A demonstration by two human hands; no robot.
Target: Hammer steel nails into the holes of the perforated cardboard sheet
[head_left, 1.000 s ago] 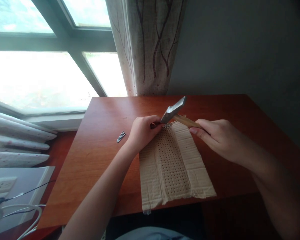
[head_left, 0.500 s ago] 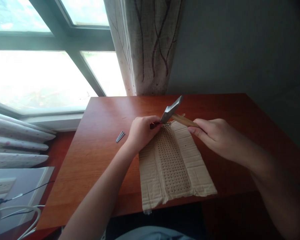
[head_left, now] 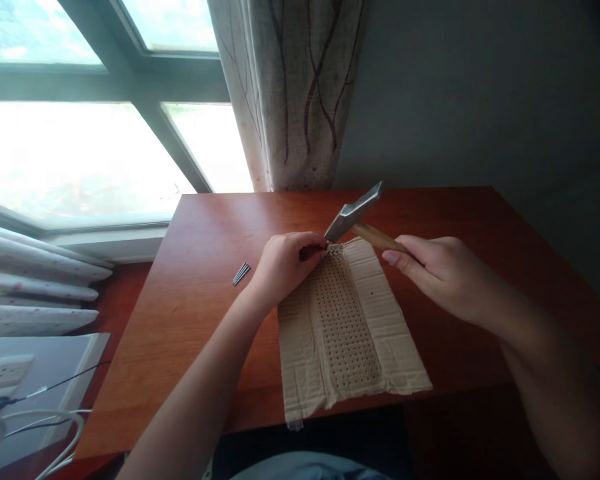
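A piece of brown cardboard lies on the table, its middle strip dotted with rows of small holes. At its far end, small shiny metal bits show. My left hand rests over the cardboard's far left corner, thumb and forefinger pinched together; what they grip is too small and hidden to make out. In my right hand is a hammer, held by its wooden handle. The hammer's metal head is tilted, its lower end close above my left fingertips. Several nails lie in a bunch left of my left hand.
The reddish wooden table runs back to a grey wall and a patterned curtain. A window stands at the left. White cables and a wall socket are at the lower left.
My right hand and the hammer have moved slightly up and to the right, lifting the head a little from my left fingertips. My left hand has barely moved.
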